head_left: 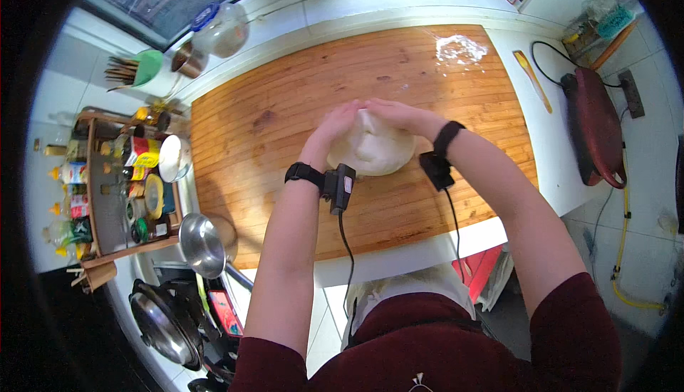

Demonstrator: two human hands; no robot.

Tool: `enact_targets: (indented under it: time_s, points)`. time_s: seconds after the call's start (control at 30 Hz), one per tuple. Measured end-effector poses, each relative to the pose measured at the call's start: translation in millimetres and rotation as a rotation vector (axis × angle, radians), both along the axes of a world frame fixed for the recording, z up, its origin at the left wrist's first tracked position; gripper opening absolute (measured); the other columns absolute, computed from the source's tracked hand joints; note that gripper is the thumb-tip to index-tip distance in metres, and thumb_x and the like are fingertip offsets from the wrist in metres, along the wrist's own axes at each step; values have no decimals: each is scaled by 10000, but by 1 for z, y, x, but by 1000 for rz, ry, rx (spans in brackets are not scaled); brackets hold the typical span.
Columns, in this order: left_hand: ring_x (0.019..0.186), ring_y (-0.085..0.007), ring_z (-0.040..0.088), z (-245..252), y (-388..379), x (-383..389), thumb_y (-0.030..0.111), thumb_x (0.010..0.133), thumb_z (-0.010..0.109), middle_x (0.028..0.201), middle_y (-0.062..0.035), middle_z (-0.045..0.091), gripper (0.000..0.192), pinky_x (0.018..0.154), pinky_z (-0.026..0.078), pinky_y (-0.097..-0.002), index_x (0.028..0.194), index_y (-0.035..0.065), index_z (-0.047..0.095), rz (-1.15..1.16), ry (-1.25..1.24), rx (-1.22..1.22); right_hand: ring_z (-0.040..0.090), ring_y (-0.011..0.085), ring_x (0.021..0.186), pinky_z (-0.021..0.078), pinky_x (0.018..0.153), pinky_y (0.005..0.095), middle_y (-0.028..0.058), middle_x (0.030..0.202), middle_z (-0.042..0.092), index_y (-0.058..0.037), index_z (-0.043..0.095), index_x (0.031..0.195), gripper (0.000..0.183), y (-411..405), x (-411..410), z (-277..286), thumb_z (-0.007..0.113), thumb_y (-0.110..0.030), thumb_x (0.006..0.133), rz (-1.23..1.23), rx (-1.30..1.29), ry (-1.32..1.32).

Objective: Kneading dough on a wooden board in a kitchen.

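A large pale lump of dough (382, 149) lies on the wooden board (256, 173), near its middle. My left hand (337, 122) cups the dough's left and far side. From the right, my right hand (399, 115) curves over its far right side. The fingertips of both hands almost meet at the far edge of the dough, and the palms hide part of it. A fold creases the top of the dough. Each wrist wears a black strap with a small cabled box.
White flour (460, 50) is scattered at the board's far right corner. A steel saucepan (206, 245) stands by the near left corner, below a spice rack (133, 178). A yellow utensil (533, 81) and a dark red electric appliance (596, 125) lie to the right.
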State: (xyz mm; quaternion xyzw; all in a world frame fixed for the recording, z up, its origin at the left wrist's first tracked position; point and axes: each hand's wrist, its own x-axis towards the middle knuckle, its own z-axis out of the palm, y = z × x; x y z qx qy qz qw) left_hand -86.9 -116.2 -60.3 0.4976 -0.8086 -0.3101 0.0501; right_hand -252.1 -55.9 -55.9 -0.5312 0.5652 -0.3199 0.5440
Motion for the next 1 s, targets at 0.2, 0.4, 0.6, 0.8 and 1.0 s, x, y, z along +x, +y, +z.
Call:
enact_targets:
  time_s: [0.2,0.4,0.6,0.8,1.0]
  points:
    - [1012,-214,546,15,16,16,389,954,392,1111,-134,605,458,882,410,-329,1120,2,572,-19,580,590,499,145,1103,382,948,296,40,1236,535,-110,481,1284,499,33,-3,54,285,-450,976,10,371,-347]
    - [929,-162,544,64,43,12,381,960,391,1000,-81,617,430,832,425,-302,1036,12,598,59,532,547,508,145,1072,377,945,291,37,1186,554,-94,509,1244,462,55,-6,59,309,-412,975,-28,277,-254]
    - [890,-148,546,66,47,29,369,961,394,938,-73,622,425,808,429,-284,993,0,601,-66,534,483,518,127,1030,399,906,277,51,1130,570,-63,545,1179,404,82,13,75,365,-359,972,-80,164,-131]
    - [900,-122,543,66,56,30,317,975,391,964,-39,626,359,820,427,-263,1012,32,606,-8,516,548,517,112,1024,405,896,271,38,1106,577,-57,551,1171,395,91,14,70,384,-355,972,-100,95,-150]
    - [887,-120,544,66,60,28,333,972,400,970,-40,630,366,803,430,-264,1022,36,607,39,524,542,526,105,1004,416,878,261,27,1095,578,-60,548,1167,385,93,13,70,402,-356,970,-123,103,-197]
